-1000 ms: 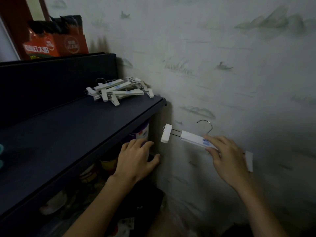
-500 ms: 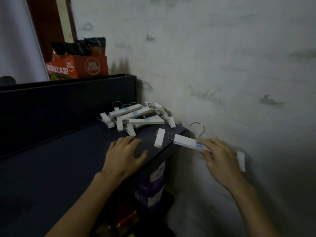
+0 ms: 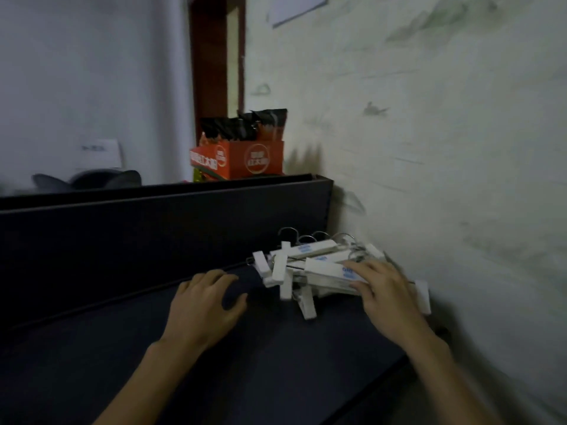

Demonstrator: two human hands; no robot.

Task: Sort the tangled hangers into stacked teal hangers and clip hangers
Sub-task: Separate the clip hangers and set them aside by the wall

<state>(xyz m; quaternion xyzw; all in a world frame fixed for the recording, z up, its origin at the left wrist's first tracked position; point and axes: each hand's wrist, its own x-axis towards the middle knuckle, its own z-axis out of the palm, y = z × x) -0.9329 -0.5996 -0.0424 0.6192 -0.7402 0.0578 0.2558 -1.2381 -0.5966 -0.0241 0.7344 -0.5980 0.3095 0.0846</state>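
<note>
Clip hanger [image 3: 333,273] lies crosswise on top of the hanger pile [image 3: 310,265] at the table's [image 3: 245,378] far right corner, gripped by the right hand [image 3: 385,291]. Left of the pile, the left hand [image 3: 204,302] rests flat and loose, holding nothing.

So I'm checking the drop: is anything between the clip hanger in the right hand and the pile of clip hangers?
Nothing visible. The right hand holds the clip hanger right over the clip hanger pile on the dark shelf. The left hand rests beside it, clear.
</note>
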